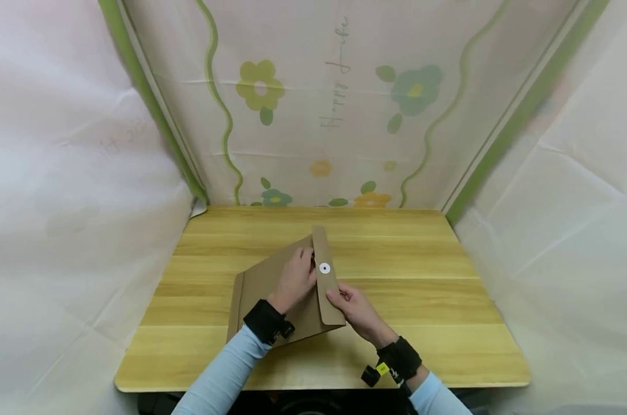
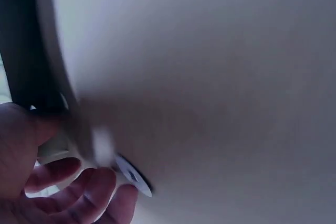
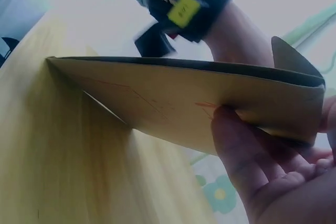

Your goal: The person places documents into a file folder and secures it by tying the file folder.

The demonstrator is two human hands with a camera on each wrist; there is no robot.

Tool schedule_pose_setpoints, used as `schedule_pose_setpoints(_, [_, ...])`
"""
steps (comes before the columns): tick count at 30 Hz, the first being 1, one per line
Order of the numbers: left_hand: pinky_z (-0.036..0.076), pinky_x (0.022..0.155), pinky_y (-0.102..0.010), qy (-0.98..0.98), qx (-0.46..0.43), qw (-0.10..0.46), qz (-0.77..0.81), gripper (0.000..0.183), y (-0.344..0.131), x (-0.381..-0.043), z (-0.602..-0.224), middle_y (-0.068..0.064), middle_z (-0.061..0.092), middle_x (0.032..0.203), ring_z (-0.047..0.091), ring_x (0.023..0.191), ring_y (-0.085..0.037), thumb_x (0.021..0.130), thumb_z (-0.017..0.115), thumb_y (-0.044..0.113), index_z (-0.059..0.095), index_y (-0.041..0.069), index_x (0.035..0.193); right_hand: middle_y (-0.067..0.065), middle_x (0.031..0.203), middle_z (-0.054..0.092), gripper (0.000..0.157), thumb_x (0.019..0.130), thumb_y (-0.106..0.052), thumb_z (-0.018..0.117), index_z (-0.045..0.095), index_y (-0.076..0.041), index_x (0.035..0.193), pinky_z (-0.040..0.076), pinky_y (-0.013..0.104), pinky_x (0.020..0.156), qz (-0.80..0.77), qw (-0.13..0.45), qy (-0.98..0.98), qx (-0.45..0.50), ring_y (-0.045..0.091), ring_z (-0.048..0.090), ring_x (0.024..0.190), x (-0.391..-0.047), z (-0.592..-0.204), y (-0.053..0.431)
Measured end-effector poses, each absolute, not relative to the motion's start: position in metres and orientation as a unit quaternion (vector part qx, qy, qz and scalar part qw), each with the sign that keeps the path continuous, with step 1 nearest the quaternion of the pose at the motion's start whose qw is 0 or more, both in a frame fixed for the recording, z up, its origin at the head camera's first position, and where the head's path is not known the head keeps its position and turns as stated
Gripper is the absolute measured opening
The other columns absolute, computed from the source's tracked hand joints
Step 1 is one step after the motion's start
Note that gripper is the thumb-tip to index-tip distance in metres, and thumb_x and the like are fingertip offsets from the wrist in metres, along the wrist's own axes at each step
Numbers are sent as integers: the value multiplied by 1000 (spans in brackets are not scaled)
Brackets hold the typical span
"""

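A brown paper document envelope is held tilted over the front half of the table, its long flap to the right. A white round button sits on the flap; a white disc also shows in the left wrist view. My left hand reaches across the envelope, fingers curled at the flap's left edge beside the button. What its fingertips pinch there is blurred. With my right hand I grip the flap's right edge, thumb on top. Red markings show on the envelope's side in the right wrist view.
Light wooden table lies under both hands, its front edge close to my body. White sheeting rises at both sides, and a flower-patterned sheet stands behind the table. Dark bands with small cameras sit on the wrists.
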State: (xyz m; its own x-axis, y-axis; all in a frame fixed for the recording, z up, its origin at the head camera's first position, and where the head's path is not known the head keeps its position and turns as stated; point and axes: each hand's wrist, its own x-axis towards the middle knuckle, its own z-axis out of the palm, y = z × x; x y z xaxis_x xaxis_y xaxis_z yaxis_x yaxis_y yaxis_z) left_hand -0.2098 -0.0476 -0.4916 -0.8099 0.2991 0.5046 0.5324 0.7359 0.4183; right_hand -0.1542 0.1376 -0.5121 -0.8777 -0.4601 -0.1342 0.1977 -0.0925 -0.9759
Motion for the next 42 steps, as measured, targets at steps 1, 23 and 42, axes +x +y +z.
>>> schedule_pose_setpoints(1, [53,62,-37,-910,-224,212,-277,26,-48,-213,-491,-19,59,98,61,76,-26,92,63,7,58,-2,115,8,113,72,49,103,-29,49,45,1,142,58,34,78,-728,226,638,-107,16,71,96,-153,-511,138])
schedule_pose_setpoints(23, [58,65,-37,-815,-272,422,-289,30,-70,-239,-497,-20,62,122,69,87,-26,94,54,12,68,5,119,8,111,68,51,103,-31,49,43,0,143,57,33,78,-744,186,638,-72,16,70,92,-152,-509,133])
schedule_pose_setpoints(42, [46,87,-41,-748,-417,440,-269,23,-90,-234,-479,-4,57,69,58,80,-26,87,43,9,56,10,68,3,108,71,50,105,-25,46,37,7,142,58,34,78,-770,172,610,-77,16,72,92,-152,-519,140])
